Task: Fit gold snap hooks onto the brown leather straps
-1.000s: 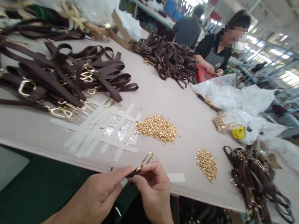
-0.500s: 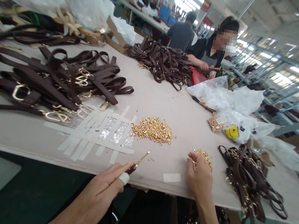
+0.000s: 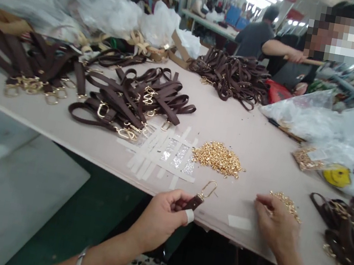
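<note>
My left hand (image 3: 165, 217), with white tape round its thumb, grips the end of a dark brown strap (image 3: 194, 202). A gold clasp (image 3: 209, 189) points up and away from that strap end, over the table's front edge. My right hand (image 3: 279, 226) is at the near side of a small pile of gold pieces (image 3: 290, 205), fingers bent and fingertips together; whether a piece is between them is too small to tell. Between and beyond my hands lies a larger pile of gold pieces (image 3: 218, 158). Left of it, clear pouches (image 3: 177, 156) are under strips of pale tape (image 3: 149, 152).
Brown straps with gold clasps lie in heaps at the left (image 3: 135, 97), the back (image 3: 235, 76) and the right (image 3: 350, 236). Plastic bags (image 3: 346, 125) cover the right back. Across the table a person (image 3: 292, 61) holds a wooden stick.
The view has swung left, so the table's contents sit further right. My left hand has turned the strap end, and the clasp now shows its open loop. My right hand remains by the small pile.
</note>
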`<state>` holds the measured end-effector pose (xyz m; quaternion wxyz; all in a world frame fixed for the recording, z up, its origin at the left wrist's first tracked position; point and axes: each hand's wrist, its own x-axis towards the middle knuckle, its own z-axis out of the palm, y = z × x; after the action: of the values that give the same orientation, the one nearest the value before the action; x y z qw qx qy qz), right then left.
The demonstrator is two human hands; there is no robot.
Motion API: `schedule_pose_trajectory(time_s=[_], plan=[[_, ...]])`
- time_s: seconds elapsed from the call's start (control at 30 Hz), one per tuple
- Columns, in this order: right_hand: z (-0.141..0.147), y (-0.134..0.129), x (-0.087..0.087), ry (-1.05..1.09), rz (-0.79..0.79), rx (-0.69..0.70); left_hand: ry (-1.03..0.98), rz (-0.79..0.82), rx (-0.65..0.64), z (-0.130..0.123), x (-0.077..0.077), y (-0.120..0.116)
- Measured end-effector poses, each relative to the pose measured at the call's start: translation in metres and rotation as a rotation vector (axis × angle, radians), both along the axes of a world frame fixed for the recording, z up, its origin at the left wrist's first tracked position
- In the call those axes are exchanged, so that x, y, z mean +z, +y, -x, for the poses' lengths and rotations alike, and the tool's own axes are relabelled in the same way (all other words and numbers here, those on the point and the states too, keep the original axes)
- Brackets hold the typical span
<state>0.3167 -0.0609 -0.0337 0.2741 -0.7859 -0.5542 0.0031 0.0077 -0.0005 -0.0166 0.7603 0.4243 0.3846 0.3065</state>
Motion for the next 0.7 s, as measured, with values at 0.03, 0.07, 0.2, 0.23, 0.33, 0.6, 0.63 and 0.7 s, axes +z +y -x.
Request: schedule_pose_trajectory(time_s=[0.03,0.07,0.2,0.23,0.33,0.6,0.63,0.7], plan=[[0.021,-0.002,0.0,0.105,-0.046,0.04,-0.004,-0.007,0.012,0.0,0.001,0.0],[0.045,-0.004,0.0,0.224,-0.096,0.094,-0.007,-0.022,0.022,-0.001,0.001,0.0],[0.132,-0.005,0.0,0.506,-0.252,0.35,0.002,-0.142,0.044,-0.002,-0.002,-0.002],[0.146,-0.003,0.0,0.52,-0.276,0.382,0.014,-0.18,0.046,-0.001,-0.003,-0.002],[0.165,0.002,0.0,0.486,-0.312,0.391,0.109,-0.325,0.055,0.002,-0.006,-0.002],[0.166,0.002,-0.003,0.483,-0.374,0.351,0.167,-0.431,0.05,0.006,-0.002,-0.001],[0.167,0.001,-0.004,0.481,-0.374,0.334,0.17,-0.438,0.055,0.005,-0.001,-0.001],[0.17,0.0,-0.005,0.489,-0.382,0.288,0.177,-0.459,0.049,0.005,0.001,-0.002]])
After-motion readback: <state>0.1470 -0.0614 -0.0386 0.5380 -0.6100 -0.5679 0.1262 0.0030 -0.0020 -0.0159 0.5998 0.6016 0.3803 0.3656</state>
